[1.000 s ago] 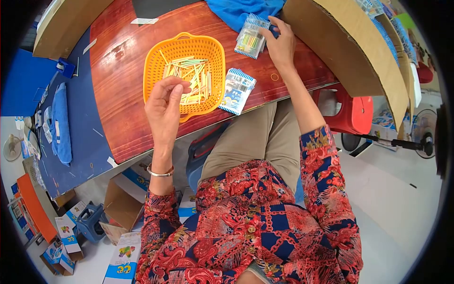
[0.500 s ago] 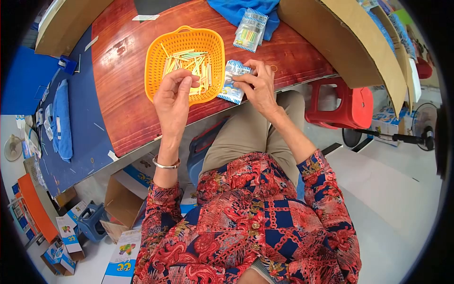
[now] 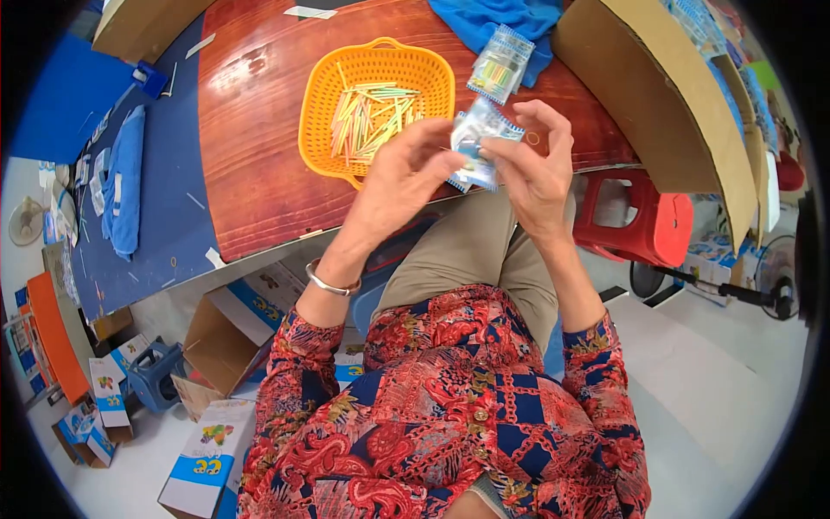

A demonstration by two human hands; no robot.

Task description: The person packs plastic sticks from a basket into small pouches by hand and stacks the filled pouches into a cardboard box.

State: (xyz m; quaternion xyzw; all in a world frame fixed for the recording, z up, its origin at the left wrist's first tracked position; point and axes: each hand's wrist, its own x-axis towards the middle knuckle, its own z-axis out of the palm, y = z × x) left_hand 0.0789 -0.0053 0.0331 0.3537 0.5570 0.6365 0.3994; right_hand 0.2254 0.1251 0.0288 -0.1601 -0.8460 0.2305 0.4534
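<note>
A small clear plastic packet (image 3: 477, 138) with blue-and-white print is lifted over the table's front edge, blurred by motion. My right hand (image 3: 538, 173) pinches its right side between thumb and finger. My left hand (image 3: 402, 177) is at the packet's left side, thumb and fingers curled toward each other; what they hold, if anything, is hidden. Left of the packet sits an orange plastic basket (image 3: 309, 117) holding many thin pale yellow, green and pink sticks (image 3: 367, 117). Beyond the packet lies a filled packet (image 3: 501, 67) with coloured sticks visible inside.
A blue cloth (image 3: 532, 26) lies at the back of the reddish wooden table (image 3: 251, 147). Tall cardboard (image 3: 648, 95) walls the right side. A rubber band (image 3: 533, 137) lies near my right hand. A red stool (image 3: 666, 221) stands right, cardboard boxes (image 3: 212, 450) lower left.
The packet near the basket has been picked up by my right hand. My left hand has moved from over the basket right to the packet. The view has shifted slightly.
</note>
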